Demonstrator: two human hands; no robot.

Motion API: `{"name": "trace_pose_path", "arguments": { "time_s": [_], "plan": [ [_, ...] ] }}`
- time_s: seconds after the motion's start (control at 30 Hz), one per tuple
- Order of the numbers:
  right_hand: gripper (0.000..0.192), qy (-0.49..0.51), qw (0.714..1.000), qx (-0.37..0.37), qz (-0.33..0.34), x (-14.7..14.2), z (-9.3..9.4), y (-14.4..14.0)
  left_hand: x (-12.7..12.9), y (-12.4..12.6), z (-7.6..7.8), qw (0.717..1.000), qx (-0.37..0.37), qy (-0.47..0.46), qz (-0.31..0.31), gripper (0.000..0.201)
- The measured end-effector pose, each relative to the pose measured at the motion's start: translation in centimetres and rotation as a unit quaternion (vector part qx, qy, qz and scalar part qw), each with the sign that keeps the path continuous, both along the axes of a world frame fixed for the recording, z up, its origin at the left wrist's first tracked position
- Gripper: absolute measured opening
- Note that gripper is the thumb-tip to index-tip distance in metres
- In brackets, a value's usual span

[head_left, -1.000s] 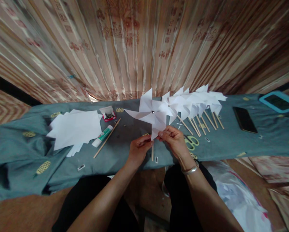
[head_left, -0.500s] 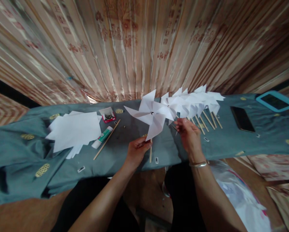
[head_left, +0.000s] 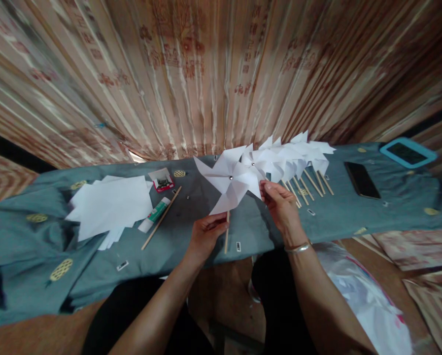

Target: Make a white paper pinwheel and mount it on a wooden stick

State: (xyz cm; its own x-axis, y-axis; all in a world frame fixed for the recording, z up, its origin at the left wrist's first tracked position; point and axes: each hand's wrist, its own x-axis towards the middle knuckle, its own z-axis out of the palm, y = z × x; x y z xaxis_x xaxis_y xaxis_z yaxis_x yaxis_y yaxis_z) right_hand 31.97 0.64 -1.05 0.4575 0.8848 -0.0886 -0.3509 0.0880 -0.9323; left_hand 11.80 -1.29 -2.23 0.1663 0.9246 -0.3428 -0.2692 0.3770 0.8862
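A white paper pinwheel (head_left: 224, 170) with a shiny pin head at its centre is held up in front of me. Its wooden stick (head_left: 226, 241) is pinched between the thumb and fingers of my left hand (head_left: 204, 236), just under the blades. My right hand (head_left: 282, 202), with a silver bangle at the wrist, has its thumb and forefinger together at the tip of the right-hand blade. Behind and to the right lies an overlapping row of finished-looking pinwheels (head_left: 280, 158), their sticks pointing toward me.
On the grey-green cloth (head_left: 184, 246) at left are stacked white paper sheets (head_left: 112, 204), a glue tube (head_left: 154, 214), a loose stick (head_left: 161, 217) and a small box of pins (head_left: 163, 181). A phone (head_left: 361, 180) and a blue-framed tablet (head_left: 409, 152) lie right. Behind hangs a curtain (head_left: 206, 74).
The pinwheel's blades have turned a little clockwise. My right hand has come in to the blade's tip, while my left hand still grips the stick. The view has shifted slightly.
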Motion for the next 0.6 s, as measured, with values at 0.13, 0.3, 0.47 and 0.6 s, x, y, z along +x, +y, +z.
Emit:
{"name": "trace_pose_path", "arguments": {
  "time_s": [0.13, 0.3, 0.47, 0.6],
  "plan": [
    [0.027, -0.001, 1.0, -0.009, 0.014, -0.2, -0.2, 0.0, 0.1, 0.1, 0.0, 1.0, 0.009, 0.001, 0.008, 0.032],
    [0.029, 0.01, 0.999, -0.036, 0.039, -1.0, -0.1, -0.4, 0.1, 0.2, -0.2, 1.0, 0.023, 0.004, 0.019, 0.031],
    [0.033, 0.006, 0.997, -0.052, 0.062, -1.7, 0.2, -0.8, 0.1, 0.3, -0.1, 0.999, 0.021, 0.007, 0.029, 0.031],
    [0.035, -0.018, 0.995, -0.053, 0.078, -2.1, -0.1, -0.9, 0.1, 0.3, 0.1, 0.999, 0.022, 0.015, 0.034, 0.03]
  ]
}}
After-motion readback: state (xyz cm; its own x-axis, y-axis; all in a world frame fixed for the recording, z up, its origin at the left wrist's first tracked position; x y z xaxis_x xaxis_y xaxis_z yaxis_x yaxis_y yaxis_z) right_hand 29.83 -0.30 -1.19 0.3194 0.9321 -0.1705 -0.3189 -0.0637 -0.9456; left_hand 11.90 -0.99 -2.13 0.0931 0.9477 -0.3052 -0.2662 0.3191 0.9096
